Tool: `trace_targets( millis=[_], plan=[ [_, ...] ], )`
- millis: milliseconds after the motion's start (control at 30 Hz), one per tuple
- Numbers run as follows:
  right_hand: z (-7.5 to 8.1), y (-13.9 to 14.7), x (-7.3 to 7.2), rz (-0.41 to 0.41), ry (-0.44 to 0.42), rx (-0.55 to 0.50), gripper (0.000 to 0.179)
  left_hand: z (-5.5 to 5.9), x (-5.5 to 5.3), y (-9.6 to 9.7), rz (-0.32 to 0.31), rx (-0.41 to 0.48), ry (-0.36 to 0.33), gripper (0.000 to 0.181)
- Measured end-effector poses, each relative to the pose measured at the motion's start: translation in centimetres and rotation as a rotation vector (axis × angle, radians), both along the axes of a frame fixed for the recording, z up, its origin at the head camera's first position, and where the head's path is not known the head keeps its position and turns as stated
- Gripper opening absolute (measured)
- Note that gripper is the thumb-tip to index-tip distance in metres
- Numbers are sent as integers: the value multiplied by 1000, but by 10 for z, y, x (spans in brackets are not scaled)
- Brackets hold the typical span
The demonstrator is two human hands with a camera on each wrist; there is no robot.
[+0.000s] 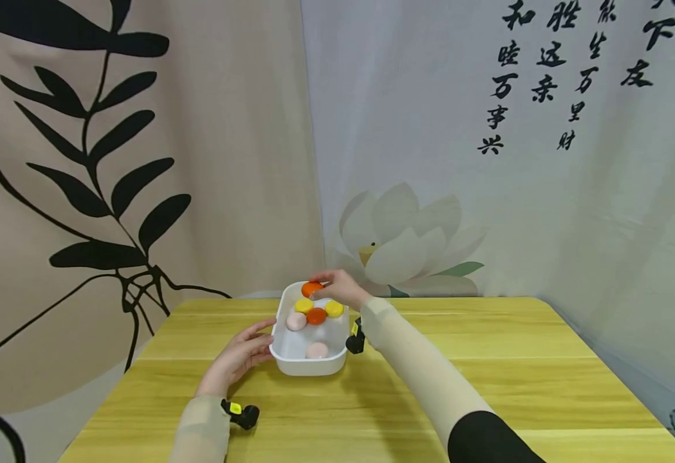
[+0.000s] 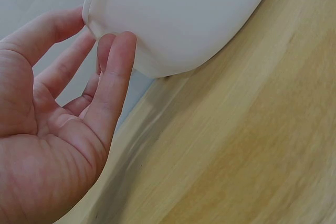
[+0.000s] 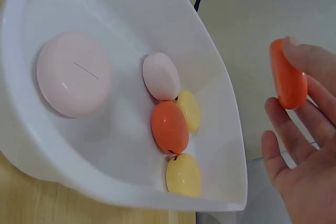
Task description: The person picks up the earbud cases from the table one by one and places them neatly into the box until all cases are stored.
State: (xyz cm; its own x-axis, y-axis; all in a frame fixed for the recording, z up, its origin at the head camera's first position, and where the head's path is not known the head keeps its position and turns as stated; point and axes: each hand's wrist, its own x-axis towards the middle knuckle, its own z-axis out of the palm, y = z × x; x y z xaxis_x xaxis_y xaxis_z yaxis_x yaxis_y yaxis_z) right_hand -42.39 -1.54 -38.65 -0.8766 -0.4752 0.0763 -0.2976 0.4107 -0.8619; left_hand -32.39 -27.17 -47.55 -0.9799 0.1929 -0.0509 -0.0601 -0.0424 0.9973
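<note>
A white plastic tub (image 1: 308, 365) stands on the table, its far end close to the table's far edge. My left hand (image 1: 244, 354) is at the tub's left side; in the left wrist view its fingertips (image 2: 123, 51) touch the outer wall. My right hand (image 1: 343, 289) pinches a smooth orange oval disc (image 3: 287, 74) between thumb and fingers, over the tub's far end. Inside the tub lie two yellow discs (image 1: 334, 308), another orange disc (image 3: 169, 128) and two pale pink discs (image 3: 74, 74). One pink disc sits apart near the front wall.
The wooden table (image 1: 488, 373) extends on both sides of the tub. Behind it hangs a curtain (image 1: 244, 161) with dark leaves, a pale lotus and black characters. A small black camera (image 1: 356, 337) is strapped to the right wrist and another (image 1: 246, 417) to the left.
</note>
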Motion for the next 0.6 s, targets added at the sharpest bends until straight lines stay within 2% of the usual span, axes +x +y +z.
trace_targets(
  millis=[600],
  plan=[
    [-9,-7,6,69,-43,34,38,-1,0,-1,-6,6,7,59]
  ],
)
